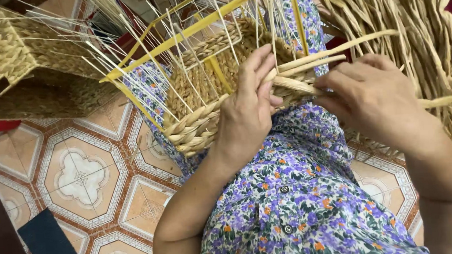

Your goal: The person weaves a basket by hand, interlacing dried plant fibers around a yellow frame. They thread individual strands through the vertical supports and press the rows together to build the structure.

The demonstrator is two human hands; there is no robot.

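Observation:
A half-woven straw basket point(201, 86) on a yellow metal frame point(196, 27) rests on my lap, with thin pale stakes sticking up from it. My left hand point(246, 112) grips the basket's near edge, fingers pressing on the straw strands point(312, 64). My right hand point(369, 97) pinches the same strands just to the right, where they bend into the weave. The strands run on to the right, past my wrist.
A finished woven basket point(11, 63) lies on its side at the upper left. A large bundle of loose straw point(416, 15) fills the upper right. Patterned floor tiles point(84, 175) lie below; a dark mat point(53, 248) is at the lower left.

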